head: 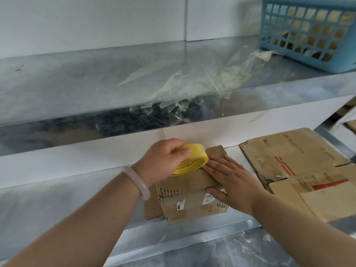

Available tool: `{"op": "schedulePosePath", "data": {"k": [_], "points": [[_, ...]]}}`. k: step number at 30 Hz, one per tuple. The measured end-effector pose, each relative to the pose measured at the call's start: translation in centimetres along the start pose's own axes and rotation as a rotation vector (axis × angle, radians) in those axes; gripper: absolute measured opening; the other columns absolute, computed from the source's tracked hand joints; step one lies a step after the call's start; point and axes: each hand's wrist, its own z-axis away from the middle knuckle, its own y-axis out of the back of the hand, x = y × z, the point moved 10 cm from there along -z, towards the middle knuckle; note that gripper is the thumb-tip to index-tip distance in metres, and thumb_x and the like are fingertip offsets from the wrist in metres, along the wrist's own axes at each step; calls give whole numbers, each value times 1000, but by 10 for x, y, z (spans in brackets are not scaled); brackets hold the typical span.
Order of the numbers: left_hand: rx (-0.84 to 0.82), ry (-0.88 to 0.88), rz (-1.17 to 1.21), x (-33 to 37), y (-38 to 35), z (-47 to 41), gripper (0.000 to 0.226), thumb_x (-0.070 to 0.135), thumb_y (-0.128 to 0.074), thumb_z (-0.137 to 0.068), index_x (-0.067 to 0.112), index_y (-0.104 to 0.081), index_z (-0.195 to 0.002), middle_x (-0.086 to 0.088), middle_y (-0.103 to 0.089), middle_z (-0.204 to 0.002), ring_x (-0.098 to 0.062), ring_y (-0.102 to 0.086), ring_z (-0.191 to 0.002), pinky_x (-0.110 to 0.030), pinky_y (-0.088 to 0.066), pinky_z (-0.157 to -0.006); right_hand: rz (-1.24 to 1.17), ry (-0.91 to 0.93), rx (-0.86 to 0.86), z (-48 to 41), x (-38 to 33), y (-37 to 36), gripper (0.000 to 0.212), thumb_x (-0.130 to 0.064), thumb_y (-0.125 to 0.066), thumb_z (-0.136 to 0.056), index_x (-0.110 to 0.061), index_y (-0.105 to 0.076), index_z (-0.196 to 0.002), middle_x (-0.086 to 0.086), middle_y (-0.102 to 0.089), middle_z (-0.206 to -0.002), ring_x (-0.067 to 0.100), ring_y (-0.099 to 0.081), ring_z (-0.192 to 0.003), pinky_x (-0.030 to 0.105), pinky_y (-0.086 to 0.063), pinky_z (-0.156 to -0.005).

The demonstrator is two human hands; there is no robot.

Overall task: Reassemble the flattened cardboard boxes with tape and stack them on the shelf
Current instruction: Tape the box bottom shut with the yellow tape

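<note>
Item: small cardboard box (189,199), on the lower metal shelf (57,205), directly beneath both our hands. Its top seam runs left to right.

Left hand (161,160): clenched around the yellow tape roll (189,162), which rests at the seam's left end.

Right hand (230,176): flat, fingers spread, holding nothing, pressing the flap down just beside the roll.

Flattened boxes (296,166): to the right, awaiting assembly.

We judge the tape should travel leftward, away from the pinning right hand.

Yellow tape roll (192,160) with black print; brown box (190,197); flat brown cardboard (300,160) with red markings; blue lattice basket (308,29); pale pink bangle (137,182); grey shelf (77,79).
</note>
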Motion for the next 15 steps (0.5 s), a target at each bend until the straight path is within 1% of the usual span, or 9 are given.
{"op": "schedulePosePath", "data": {"k": [3,5,7,8,9,10,12,13,15], "points": [[-21,40,-38,-4,-11,-10,15,37,-53,-95,30,-66,-96,11,-66,-89,-10,-62,-88,-26,-45,-75,-34,-23,-49,-1,2,-3,66,-61,-45,-89,-20,-53,-140,-3,-52,-144,19,-43,-138,41,-25,-114],[-27,35,-82,-1,-13,-13,13,36,-53,-95,34,-63,-88,9,-68,-89,-11,-63,-88,-28,-48,-76,-97,-54,-95,-2,4,-2,71,-69,-34,-91,-23,-50,-142,-5,-49,-146,16,-38,-141,37,-17,-117],[-44,37,-134,4,-16,-15,16,35,-53,-95,30,-65,-87,4,-69,-89,-14,-64,-87,-33,-50,-78,-272,-113,-128,-5,9,2,79,-76,-21,-88,-27,-44,-146,-9,-42,-151,8,-28,-144,31,-9,-120],[-49,42,-147,6,-17,-16,19,35,-53,-95,26,-68,-89,2,-69,-89,-15,-64,-87,-36,-51,-80,-423,-179,-151,-5,14,4,77,-75,-22,-87,-29,-44,-145,-11,-43,-150,5,-29,-142,30,-13,-119],[-54,47,-156,9,-19,-17,20,35,-53,-95,24,-69,-93,2,-69,-90,-15,-64,-87,-37,-51,-81,-598,-263,-138,-6,20,10,70,-70,-27,-87,-32,-49,-141,-13,-49,-143,2,-36,-135,30,-23,-115],[-58,51,-171,11,-20,-18,21,35,-53,-95,23,-69,-96,2,-69,-91,-14,-63,-87,-37,-51,-81,-785,-361,-101,-7,26,17,57,-66,-35,-90,-34,-57,-132,-15,-58,-131,-1,-46,-123,28,-34,-106],[-62,69,-213,12,-23,-20,22,37,-53,-95,23,-69,-98,4,-69,-92,-13,-63,-87,-37,-51,-82,-1058,-558,-35,-9,40,27,34,-55,-48,-95,-34,-70,-111,-15,-69,-104,-3,-59,-98,19,-46,-83],[-60,83,-229,13,-24,-21,23,38,-52,-95,23,-69,-98,4,-69,-91,-13,-63,-86,-37,-51,-81,-1092,-616,-32,-11,45,31,29,-51,-52,-95,-33,-73,-104,-13,-71,-96,-2,-62,-90,15,-48,-75],[-66,102,-267,13,-26,-21,25,41,-52,-94,23,-69,-97,4,-68,-88,-13,-63,-84,-38,-52,-79,-1002,-651,-63,-15,49,35,24,-48,-59,-92,-31,-75,-100,-12,-73,-88,0,-65,-83,14,-49,-68]]}}
